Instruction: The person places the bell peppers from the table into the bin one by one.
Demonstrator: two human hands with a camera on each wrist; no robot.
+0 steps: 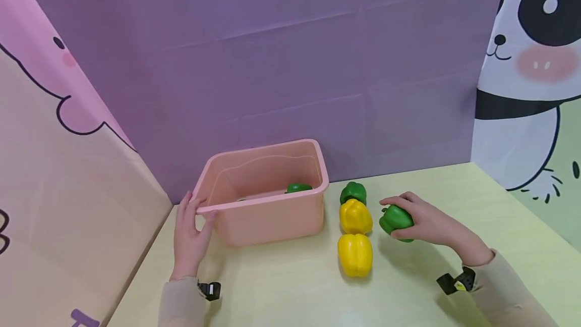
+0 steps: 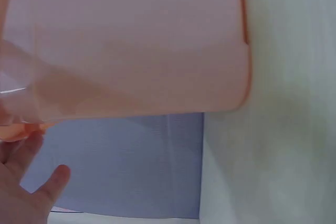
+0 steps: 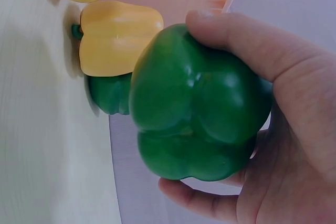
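A pink plastic bin (image 1: 272, 221) stands toward the back of the table, with a green bell pepper (image 1: 298, 187) inside it. At the bin's front left corner, my left hand (image 1: 191, 236) holds the rim between fingers and thumb. My right hand (image 1: 424, 221) grips another green bell pepper (image 3: 202, 103), thumb on one side and fingers on the other, over the table right of the bin. Between bin and right hand, a row runs from back to front: a green pepper (image 1: 353, 193), a yellow pepper (image 1: 355, 217) and a second yellow pepper (image 1: 355, 255).
A pale wooden table (image 1: 281, 286) carries everything. Close behind the bin rises a purple backdrop (image 1: 290, 64). Printed panels flank the table, a pink cartoon panel (image 1: 45, 54) at left and a panda panel (image 1: 522, 140) at right.
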